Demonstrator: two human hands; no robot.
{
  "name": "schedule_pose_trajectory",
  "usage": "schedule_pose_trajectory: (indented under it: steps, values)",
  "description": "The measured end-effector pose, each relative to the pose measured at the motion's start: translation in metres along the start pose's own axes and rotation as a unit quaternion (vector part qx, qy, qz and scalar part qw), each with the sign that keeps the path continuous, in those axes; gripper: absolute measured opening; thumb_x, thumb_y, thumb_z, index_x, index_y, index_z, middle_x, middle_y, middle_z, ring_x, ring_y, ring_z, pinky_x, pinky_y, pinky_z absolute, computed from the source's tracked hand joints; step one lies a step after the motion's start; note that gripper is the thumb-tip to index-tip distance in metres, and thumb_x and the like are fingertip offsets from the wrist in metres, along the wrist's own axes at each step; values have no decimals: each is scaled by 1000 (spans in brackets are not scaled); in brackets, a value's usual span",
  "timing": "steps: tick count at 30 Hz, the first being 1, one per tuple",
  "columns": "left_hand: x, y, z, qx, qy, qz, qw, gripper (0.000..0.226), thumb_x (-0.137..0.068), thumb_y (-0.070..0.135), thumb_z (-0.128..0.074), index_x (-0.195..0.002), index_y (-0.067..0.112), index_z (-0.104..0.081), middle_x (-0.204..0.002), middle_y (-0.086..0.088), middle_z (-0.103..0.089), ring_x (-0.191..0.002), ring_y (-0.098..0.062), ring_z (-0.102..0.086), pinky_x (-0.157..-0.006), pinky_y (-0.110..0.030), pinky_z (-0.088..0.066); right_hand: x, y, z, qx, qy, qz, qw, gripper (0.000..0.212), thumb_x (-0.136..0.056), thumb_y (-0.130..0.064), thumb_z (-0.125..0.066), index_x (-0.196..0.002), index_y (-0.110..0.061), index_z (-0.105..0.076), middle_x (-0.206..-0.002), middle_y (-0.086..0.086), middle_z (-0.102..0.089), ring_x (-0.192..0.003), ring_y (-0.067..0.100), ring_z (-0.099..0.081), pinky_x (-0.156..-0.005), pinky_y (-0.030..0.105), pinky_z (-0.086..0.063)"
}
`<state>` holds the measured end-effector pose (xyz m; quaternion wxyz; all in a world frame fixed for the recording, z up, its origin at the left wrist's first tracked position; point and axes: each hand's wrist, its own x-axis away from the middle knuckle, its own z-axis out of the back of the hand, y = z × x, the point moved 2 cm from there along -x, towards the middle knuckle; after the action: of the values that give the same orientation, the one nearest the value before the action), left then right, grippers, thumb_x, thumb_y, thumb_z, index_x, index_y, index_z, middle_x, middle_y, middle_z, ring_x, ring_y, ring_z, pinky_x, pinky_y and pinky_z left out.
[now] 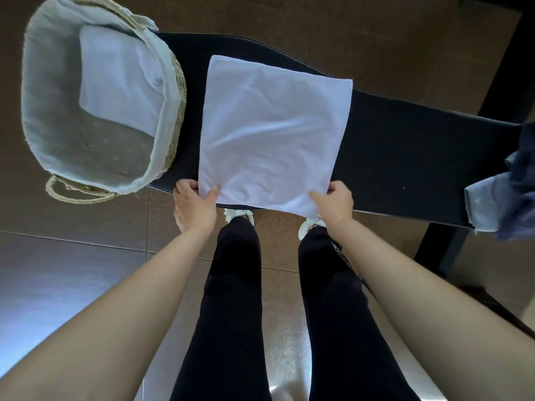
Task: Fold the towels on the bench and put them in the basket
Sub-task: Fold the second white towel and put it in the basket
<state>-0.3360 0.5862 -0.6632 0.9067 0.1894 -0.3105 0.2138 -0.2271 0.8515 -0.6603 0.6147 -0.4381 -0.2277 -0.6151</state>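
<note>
A white towel (pixel 272 134) lies spread flat and square on the black bench (pixel 405 157). My left hand (pixel 195 205) pinches its near left corner at the bench's front edge. My right hand (pixel 335 204) pinches the near right corner. To the left, on the bench's end, stands a woven basket (pixel 173 146) with a pale cloth liner. A folded white towel (pixel 121 79) lies inside it toward the far side.
A blue-grey cloth (pixel 503 195) hangs over the bench's right end. Brown tiled floor surrounds the bench. My legs in black trousers and white shoes (pixel 238 217) stand just in front of it.
</note>
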Motion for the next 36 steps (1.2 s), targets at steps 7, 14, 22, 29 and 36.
schedule_pose_trajectory:
  steps: [7,14,22,29,36]
  values:
    - [-3,1,4,-13,-1,-4,1000,30,-92,40,-74,-102,14,-64,-111,-9,-64,-92,-26,-56,-81,-34,-38,13,32,-1,-30,-4,-27,999,12,-92,-12,-66,-91,1,-66,-85,11,-68,-74,24,-58,-66,33,-48]
    - [24,13,1,64,6,14,998,11,-89,20,-67,-92,14,-59,-81,7,-56,-82,-23,-53,-77,-31,-35,15,56,3,-55,22,-34,998,9,-94,-26,-66,-94,-17,-65,-93,5,-70,-90,33,-71,-83,53,-60]
    - [48,-7,17,158,-61,0,986,11,-100,23,-60,-108,30,-56,-68,2,-60,-68,-17,-56,-79,-43,-56,32,47,37,-127,19,-29,991,53,-93,-11,-55,-140,-35,-54,-85,2,-58,-67,15,-53,-67,35,-58]
    - [30,28,44,298,-239,32,924,59,-84,-24,-40,-105,18,-76,-98,-3,-74,-78,-14,-66,-69,-19,-55,22,-11,67,-207,-55,27,976,24,-99,-6,-54,-114,-13,-71,-96,8,-74,-60,18,-68,-46,24,-49]
    - [-8,72,51,256,-227,-42,939,18,-86,23,-83,-100,13,-79,-86,-4,-78,-76,-13,-69,-75,-25,-56,-8,-59,77,-88,-46,128,987,7,-94,-16,-69,-100,-16,-71,-86,0,-78,-56,10,-62,-51,19,-47]
